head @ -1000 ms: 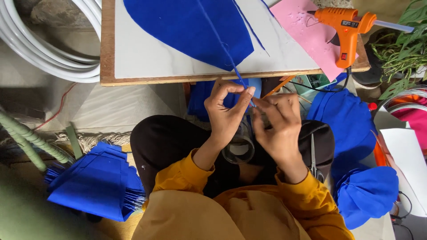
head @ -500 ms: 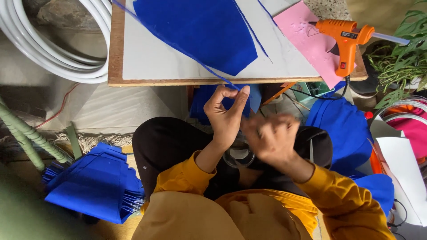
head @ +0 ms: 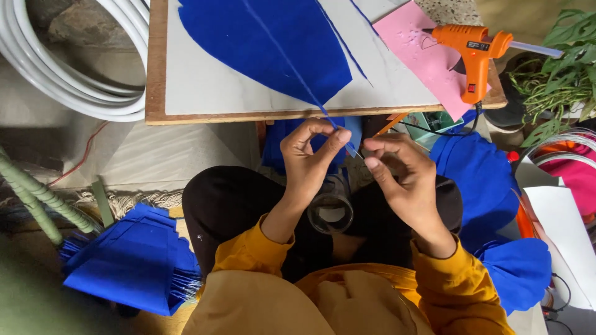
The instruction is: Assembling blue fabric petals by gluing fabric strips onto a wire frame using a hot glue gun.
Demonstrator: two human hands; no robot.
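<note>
A large blue leaf-shaped paper cutout [head: 267, 43] lies on a white board [head: 205, 87], its thin stem [head: 326, 115] hanging over the near edge. My left hand [head: 307, 158] pinches the stem end between thumb and forefinger. My right hand [head: 400, 170] is beside it, its fingertips at the small tip of the stem. A roll of clear tape [head: 330, 212] rests on my lap below both hands.
An orange glue gun [head: 472, 53] stands on a pink sheet [head: 416, 49] at the board's right. White hose coils [head: 68, 74] lie at the left. Blue paper pieces sit by my left knee [head: 133, 260] and on the right [head: 478, 180]. Green plant [head: 565, 68] at far right.
The view has shifted, so the board sits further right in frame. Both hands stay at the stem end; the right hand, blurred a moment ago, is now still with fingers at the tip.
</note>
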